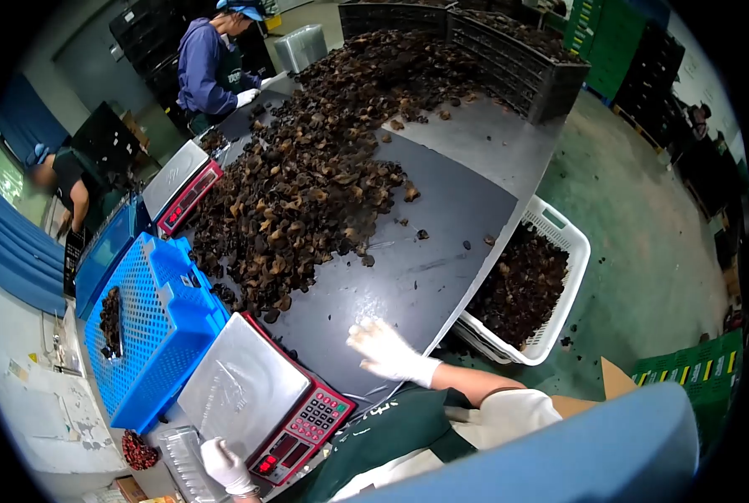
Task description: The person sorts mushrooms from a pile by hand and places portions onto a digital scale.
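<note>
My right hand [387, 352], in a white glove, is stretched out over the near part of the dark tabletop [441, 210]. Its fingers are spread and hold nothing. Close by, a wide pile of dried wood ear mushrooms [307, 184] covers the left and far parts of the table. My left hand [226, 467], gloved too, is low in the view, between a stack of clear plastic trays [182, 461] and a red digital scale [249, 386]. Its fingers are too indistinct to tell their grip. The scale's metal plate carries nothing.
A blue plastic crate [152, 327] left of the scale holds a packed tray of mushrooms [111, 323]. Beyond it is a second scale [178, 184]. A white basket [567, 285] of dark pieces is right of the table. Black crates [517, 75] stand far back. A gloved co-worker [211, 71] is across the table.
</note>
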`<action>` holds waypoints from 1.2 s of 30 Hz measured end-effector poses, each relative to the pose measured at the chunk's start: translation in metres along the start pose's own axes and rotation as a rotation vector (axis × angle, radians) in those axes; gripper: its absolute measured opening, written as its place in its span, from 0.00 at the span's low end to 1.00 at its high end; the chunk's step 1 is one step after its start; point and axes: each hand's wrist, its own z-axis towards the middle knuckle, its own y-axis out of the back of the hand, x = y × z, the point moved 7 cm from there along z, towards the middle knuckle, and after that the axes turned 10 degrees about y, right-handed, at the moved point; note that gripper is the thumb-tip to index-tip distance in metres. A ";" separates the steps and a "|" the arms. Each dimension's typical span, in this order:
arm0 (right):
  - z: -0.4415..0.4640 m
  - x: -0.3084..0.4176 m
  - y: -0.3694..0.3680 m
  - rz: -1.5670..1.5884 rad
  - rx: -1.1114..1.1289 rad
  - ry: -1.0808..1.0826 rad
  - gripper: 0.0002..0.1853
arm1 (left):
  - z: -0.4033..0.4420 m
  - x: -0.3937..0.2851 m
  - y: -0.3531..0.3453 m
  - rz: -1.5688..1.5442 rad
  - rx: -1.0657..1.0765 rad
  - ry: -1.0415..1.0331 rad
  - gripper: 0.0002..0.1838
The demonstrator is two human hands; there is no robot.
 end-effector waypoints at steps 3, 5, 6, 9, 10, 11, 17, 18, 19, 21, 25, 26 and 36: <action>-0.008 -0.018 0.013 -0.101 -0.019 -0.054 0.33 | 0.000 -0.031 -0.003 -0.047 0.140 0.056 0.10; -0.022 -0.077 0.052 -0.252 -0.012 -0.376 0.33 | 0.011 -0.039 0.008 0.235 -0.109 -0.448 0.10; -0.040 -0.112 0.078 -0.373 -0.047 -0.531 0.33 | 0.009 -0.065 0.017 0.147 -0.025 -0.229 0.13; -0.124 -0.196 0.157 -0.587 -0.073 -0.988 0.28 | -0.017 -0.097 0.005 -0.350 0.128 0.210 0.17; -0.171 -0.230 0.146 -0.827 -0.209 -0.961 0.29 | -0.013 -0.145 0.013 -0.373 -0.009 0.058 0.17; -0.193 -0.243 0.159 -0.841 -0.157 -1.009 0.29 | -0.008 -0.182 0.003 -0.473 0.126 0.080 0.18; -0.108 -0.239 0.171 -0.486 -0.510 -0.426 0.20 | -0.005 -0.302 -0.157 -0.516 0.453 0.021 0.32; -0.079 -0.239 0.164 -0.332 -0.466 -0.381 0.20 | 0.004 -0.309 -0.185 -0.359 0.419 0.041 0.36; -0.059 -0.241 0.146 -0.269 -0.506 -0.321 0.21 | 0.013 -0.308 -0.214 -0.234 0.373 0.091 0.38; -0.024 -0.248 0.113 -0.274 -0.421 -0.327 0.25 | 0.037 -0.310 -0.258 -0.112 0.268 0.108 0.41; 0.035 -0.242 0.080 0.011 -0.313 -0.172 0.22 | 0.088 -0.363 -0.293 -0.305 0.228 -0.038 0.38; 0.050 -0.239 0.069 0.049 -0.249 -0.118 0.21 | 0.095 -0.379 -0.299 -0.359 0.214 -0.083 0.36; 0.023 -0.255 0.118 0.346 -0.111 0.116 0.04 | 0.047 -0.490 -0.288 -0.762 0.402 -0.114 0.19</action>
